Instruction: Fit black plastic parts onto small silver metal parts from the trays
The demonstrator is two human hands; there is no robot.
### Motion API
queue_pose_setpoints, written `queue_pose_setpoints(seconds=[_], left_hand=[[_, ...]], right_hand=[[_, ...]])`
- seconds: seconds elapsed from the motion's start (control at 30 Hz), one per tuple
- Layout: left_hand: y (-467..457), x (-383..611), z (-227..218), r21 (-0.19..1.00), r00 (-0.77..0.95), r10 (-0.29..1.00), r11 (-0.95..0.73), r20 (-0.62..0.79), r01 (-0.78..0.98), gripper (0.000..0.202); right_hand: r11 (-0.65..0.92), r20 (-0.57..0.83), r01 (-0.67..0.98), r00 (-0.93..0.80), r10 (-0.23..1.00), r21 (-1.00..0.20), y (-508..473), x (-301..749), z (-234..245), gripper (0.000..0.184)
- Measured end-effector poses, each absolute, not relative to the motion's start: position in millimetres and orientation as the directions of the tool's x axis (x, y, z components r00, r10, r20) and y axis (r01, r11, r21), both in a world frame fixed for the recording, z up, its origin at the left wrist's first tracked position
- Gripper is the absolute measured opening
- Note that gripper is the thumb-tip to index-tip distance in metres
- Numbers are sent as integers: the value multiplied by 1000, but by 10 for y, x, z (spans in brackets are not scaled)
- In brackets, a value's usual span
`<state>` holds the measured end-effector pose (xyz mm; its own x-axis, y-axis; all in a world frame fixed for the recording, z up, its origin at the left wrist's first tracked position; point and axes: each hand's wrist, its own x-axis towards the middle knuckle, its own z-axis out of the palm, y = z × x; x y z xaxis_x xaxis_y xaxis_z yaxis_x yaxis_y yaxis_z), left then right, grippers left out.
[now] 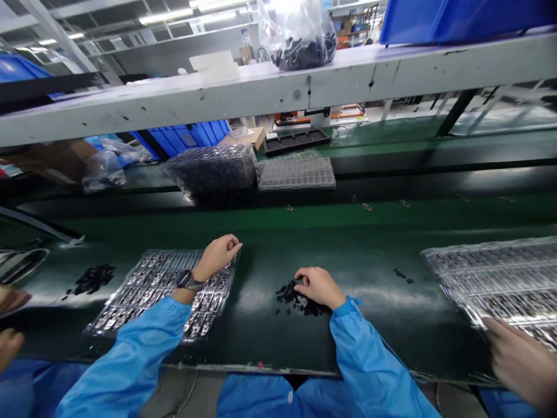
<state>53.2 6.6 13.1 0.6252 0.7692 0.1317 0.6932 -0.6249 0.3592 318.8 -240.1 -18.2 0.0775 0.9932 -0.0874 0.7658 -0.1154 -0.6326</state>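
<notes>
Black bits (300, 302) lie in a loose pile on the bench (261, 342), btwn L tray (174, 259) & R tray (455, 293). R hand (319, 287) is right at the pile, thumb & index parted; w/ nothing walling it in, a quick swipe could scatter bits. L hand (216, 258) hangs by L tray's far corner, fingers curled; can't tell if gripping. L sleeve (150, 337) crosses that tray, so a snag might jog parts loose.
</notes>
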Motion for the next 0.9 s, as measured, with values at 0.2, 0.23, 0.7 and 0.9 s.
queue_pose_setpoints(seconds=[0.2, 0.23, 0.7, 0.9], left_hand=[[331, 1813, 10, 599, 574, 818, -474, 29, 645, 22], [404, 2012, -17, 603, 538, 842, -447, 35, 661, 22], [841, 2912, -266, 501, 300, 947, -317, 117, 805, 29], [728, 2775, -146, 577, 341, 936, -328, 90, 748, 27]], right_hand=[[-99, -92, 763, 52, 994, -638, -2382, 3134, -236, 11], [-102, -95, 756, 53, 994, -646, -2375, 3138, -236, 11], [-125, -80, 744, 97, 992, -656, -2288, 3181, -227, 6], [-99, 21, 539, 212, 977, -837, -2259, 3165, -269, 10]])
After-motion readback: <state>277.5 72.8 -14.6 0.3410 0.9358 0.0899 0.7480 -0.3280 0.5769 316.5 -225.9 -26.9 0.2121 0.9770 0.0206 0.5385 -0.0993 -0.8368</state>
